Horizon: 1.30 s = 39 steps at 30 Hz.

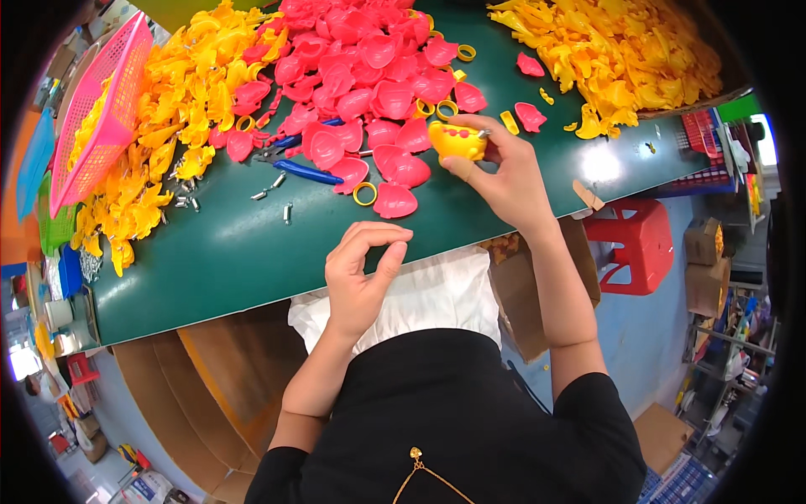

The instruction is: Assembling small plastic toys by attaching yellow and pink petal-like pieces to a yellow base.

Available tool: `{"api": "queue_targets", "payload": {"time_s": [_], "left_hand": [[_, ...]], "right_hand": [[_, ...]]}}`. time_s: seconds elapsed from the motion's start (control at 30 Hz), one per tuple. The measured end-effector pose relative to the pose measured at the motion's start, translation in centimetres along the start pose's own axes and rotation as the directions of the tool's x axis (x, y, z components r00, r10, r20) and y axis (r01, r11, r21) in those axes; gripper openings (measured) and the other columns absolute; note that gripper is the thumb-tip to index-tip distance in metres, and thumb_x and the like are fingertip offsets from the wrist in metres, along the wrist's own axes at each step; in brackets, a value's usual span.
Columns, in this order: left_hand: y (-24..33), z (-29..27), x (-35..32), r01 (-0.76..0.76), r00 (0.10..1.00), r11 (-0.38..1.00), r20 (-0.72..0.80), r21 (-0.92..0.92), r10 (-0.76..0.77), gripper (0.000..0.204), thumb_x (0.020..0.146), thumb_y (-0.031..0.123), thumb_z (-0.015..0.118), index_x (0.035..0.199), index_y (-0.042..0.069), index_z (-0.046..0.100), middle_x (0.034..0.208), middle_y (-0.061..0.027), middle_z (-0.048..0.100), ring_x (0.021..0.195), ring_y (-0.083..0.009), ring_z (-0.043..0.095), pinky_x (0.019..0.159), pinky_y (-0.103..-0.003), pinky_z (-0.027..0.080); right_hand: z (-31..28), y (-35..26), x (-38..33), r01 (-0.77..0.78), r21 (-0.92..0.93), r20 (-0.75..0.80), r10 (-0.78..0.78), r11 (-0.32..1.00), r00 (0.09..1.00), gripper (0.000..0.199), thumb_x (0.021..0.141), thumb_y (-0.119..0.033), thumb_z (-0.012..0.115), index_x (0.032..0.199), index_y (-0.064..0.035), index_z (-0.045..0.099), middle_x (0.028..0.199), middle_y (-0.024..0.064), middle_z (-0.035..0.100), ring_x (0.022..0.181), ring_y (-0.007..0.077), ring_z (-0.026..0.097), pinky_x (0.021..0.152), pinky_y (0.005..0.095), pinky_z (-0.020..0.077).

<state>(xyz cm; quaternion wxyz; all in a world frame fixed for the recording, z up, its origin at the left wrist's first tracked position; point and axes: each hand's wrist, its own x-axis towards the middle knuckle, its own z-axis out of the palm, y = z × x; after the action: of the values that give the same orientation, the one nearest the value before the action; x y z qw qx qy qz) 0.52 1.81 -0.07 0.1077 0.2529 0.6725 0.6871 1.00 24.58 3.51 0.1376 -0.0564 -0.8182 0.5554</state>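
My right hand [505, 181] pinches a small rounded yellow plastic toy [457, 144] with red spots, held up over the table; a bit of metal shows by its right end. My left hand [357, 273] hovers at the table's near edge. Its fingers are curled, thumb and forefinger tips together, and no object shows between them. Beyond it lie pink plastic shells [395, 202], a yellow ring [364, 194] and blue-handled pliers [309, 172]. Several small metal cylinders [287, 213] are scattered left of the pliers.
The green table [218, 269] carries piles of yellow parts [201, 76] at left and more yellow parts [621, 59] at far right. A pink basket [101, 126] leans at the left edge. Below stand cardboard boxes [180, 395] and a red stool [638, 248].
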Motion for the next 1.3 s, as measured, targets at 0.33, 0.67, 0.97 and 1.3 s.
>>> {"api": "queue_targets", "payload": {"time_s": [0.33,0.67,0.97,1.3], "left_hand": [[3.2,-0.9,1.2,-0.205,0.974,0.961,0.14,0.188,0.18,0.013,0.08,0.003,0.069,0.093,0.001,0.068,0.095,-0.0115,0.069,0.095,-0.0238,0.063,0.087,-0.036,0.046],[4.0,-15.9,5.9,-0.049,0.976,0.412,-0.045,0.91,0.215,0.021,0.079,0.005,0.068,0.099,0.007,0.068,0.1,-0.0096,0.066,0.104,-0.0299,0.055,0.092,-0.04,0.044],[0.8,-17.0,8.9,-0.183,0.939,0.129,0.135,0.975,0.318,0.026,0.073,0.008,0.073,0.098,0.012,0.068,0.108,-0.0075,0.057,0.107,-0.0312,0.048,0.093,-0.041,0.043],[2.3,-23.1,7.9,0.074,0.94,0.219,-0.142,0.973,0.309,0.019,0.077,0.01,0.072,0.096,0.01,0.07,0.101,-0.006,0.063,0.104,-0.0305,0.05,0.091,-0.041,0.04]], "right_hand": [[2.5,0.4,-1.5,0.163,-0.417,-0.182,-0.258,0.894,0.949,0.036,0.083,-0.014,0.072,0.114,-0.0022,0.059,0.111,0.0121,0.064,0.096,0.0231,0.066,0.082,0.0313,0.0508],[-9.1,-5.0,-10.4,0.055,-0.587,0.02,-0.054,0.808,0.998,0.03,0.077,-0.004,0.069,0.106,0.0006,0.063,0.101,0.0119,0.066,0.095,0.0209,0.063,0.092,0.0337,0.0455],[13.4,-4.8,9.0,0.356,-0.384,0.214,-0.292,0.852,0.932,0.016,0.084,-0.015,0.064,0.092,-0.0031,0.071,0.081,0.0154,0.068,0.078,0.0307,0.067,0.069,0.0387,0.0525],[19.3,-3.1,14.4,0.327,-0.724,0.23,-0.235,0.607,0.944,0.011,0.075,-0.016,0.064,0.078,-0.0094,0.073,0.08,0.0131,0.069,0.079,0.0314,0.067,0.067,0.0443,0.0535]]}}
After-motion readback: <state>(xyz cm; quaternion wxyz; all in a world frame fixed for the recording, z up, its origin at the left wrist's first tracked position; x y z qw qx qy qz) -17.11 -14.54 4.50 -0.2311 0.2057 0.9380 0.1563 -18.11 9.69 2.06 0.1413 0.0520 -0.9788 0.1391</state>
